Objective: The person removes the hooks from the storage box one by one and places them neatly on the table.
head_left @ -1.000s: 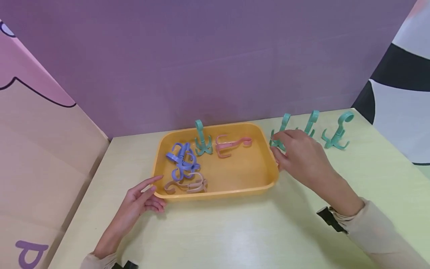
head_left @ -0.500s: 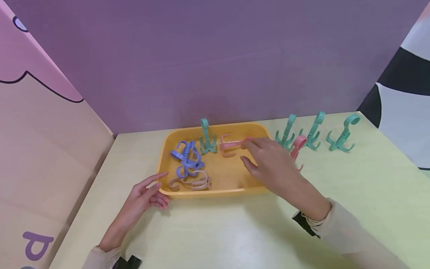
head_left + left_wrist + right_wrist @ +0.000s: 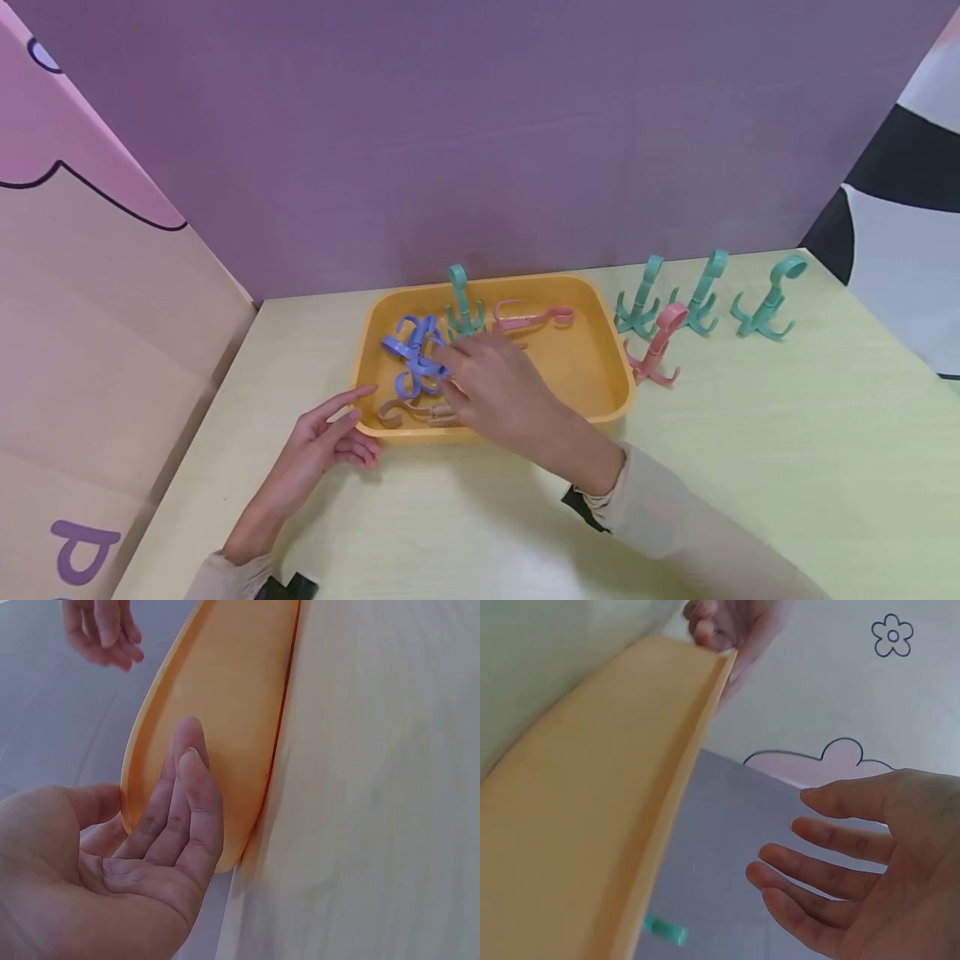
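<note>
My left hand holds the near left corner of a yellow tray, thumb at the outside of the rim and index finger reaching over it. Above the tray's left part hovers my right hand, its fingers by a clump of blue multi-prong hooks. In the right wrist view those fingers are loosely spread with nothing between them. Also in the tray are a light brown hook, partly covered by the right hand, an upright green hook and a pink hook lying flat.
Right of the tray, a pink hook stands on the pale table. Behind it stand three green hooks, the rightmost near the table's far corner. A purple backdrop rises along the back edge.
My right hand has let go of the pink hook, now standing on the table right of the tray, and moved left over the tray to the blue hooks. The left hand stays at the corner.
</note>
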Motion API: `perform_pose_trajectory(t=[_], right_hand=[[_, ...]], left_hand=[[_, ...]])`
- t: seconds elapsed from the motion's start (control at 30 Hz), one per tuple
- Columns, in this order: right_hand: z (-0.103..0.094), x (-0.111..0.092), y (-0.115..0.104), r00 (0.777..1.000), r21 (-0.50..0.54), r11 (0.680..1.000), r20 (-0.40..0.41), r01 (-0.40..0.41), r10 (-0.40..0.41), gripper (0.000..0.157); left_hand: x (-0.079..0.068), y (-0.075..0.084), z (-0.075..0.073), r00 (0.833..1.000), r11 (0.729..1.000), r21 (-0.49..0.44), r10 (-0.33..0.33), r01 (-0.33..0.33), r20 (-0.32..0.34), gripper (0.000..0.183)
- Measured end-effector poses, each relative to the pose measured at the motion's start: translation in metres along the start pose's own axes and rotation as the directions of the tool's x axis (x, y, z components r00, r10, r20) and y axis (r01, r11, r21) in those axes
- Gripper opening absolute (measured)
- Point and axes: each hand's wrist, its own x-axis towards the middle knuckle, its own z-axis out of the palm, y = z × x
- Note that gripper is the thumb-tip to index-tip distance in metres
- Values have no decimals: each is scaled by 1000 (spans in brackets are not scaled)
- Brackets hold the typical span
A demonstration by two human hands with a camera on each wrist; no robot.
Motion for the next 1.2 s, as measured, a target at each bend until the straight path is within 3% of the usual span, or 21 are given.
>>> perform_pose_trajectory(t=[0.33,0.83,1.0,1.2], right_hand=[[25,25,-28,991,21,1000,134,10,-13,9],[59,40,-37,972,61,996,230,-59,43,5],[78,36,-35,942,66,997,335,-32,8,18],[96,30,-32,940,87,995,335,37,-65,39]], left_hand=[[-1,-2,1,1000,1000,0,-2,2,0,49],[1,-1,1,1000,1000,4,5,-5,3,46],[1,-1,1,1000,1000,10,11,-11,-6,51],[0,-3,0,1000,1000,9,23,-23,12,54]])
